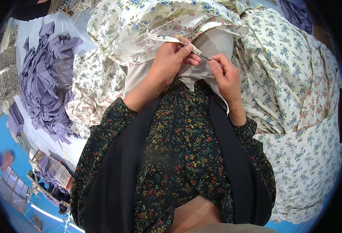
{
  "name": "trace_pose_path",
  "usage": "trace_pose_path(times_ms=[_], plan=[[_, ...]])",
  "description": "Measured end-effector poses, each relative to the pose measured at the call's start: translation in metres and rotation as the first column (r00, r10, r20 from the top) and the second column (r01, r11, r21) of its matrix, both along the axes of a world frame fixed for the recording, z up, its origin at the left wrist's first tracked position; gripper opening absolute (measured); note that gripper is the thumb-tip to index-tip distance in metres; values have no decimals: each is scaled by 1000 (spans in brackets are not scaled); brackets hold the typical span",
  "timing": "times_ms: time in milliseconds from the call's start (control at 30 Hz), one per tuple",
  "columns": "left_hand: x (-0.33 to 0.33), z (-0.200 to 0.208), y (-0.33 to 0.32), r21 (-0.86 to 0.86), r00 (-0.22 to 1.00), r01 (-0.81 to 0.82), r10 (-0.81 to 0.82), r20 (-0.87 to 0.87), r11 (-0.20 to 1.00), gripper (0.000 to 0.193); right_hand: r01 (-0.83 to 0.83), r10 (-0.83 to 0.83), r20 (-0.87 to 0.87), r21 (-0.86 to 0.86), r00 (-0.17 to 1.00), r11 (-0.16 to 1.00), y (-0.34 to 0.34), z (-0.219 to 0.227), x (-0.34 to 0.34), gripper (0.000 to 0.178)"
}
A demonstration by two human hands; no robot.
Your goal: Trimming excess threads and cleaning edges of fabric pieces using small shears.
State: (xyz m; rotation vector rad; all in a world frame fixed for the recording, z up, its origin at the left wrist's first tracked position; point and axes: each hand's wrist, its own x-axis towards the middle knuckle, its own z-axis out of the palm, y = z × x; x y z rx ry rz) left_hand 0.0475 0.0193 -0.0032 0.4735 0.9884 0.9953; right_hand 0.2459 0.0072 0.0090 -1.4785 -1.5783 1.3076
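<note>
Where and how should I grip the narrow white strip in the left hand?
Probably pinch the white strip across its narrow width at the curve, from the left: there it looks thin and uncovered, whereas the left hand and metal tool crowd its other end.

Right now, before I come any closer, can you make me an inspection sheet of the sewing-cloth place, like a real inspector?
Surface: pale surface at left, partly covered by cloth.
Job's things: narrow white strip and thin metal tool, its exact kind too small to tell; flowered white cloth just beyond.
Clutter: crumpled purple cloth at left, big flowered heap at right.
Hands: left hand pinches the strip; right hand grips the tool.
Cables: nothing seen near the hands; the far lower left is too small to tell.
Surroundings: lit tube lamp and window, lower left.
</note>
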Motion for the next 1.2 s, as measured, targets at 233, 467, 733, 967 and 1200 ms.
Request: trace_pose_path(times_ms=[233,467,733,967,1200], plan=[[1,-1,-2,-11,1000,20,-19,23,1000,16,0,-9,85,111,996,994,6,4,-11,21],[-2,1,-3,-11,998,56,-56,25,998,17,26,-24,-35,65,999,998,6,-1,-4,20],[-19,4,-4,-27,999,43,-43,20,999,16,-34,34,-2,24,999,999,10,8,-8,21],[-15,3,-6,-13,997,70,-70,20,997,17,-47,47,-6,27,999,999,9,10,-14,20],[-13,3,-7,-11,997,67,-67,37,998,16,47,-38,-109,82,993,996,8,1,-9,18]])
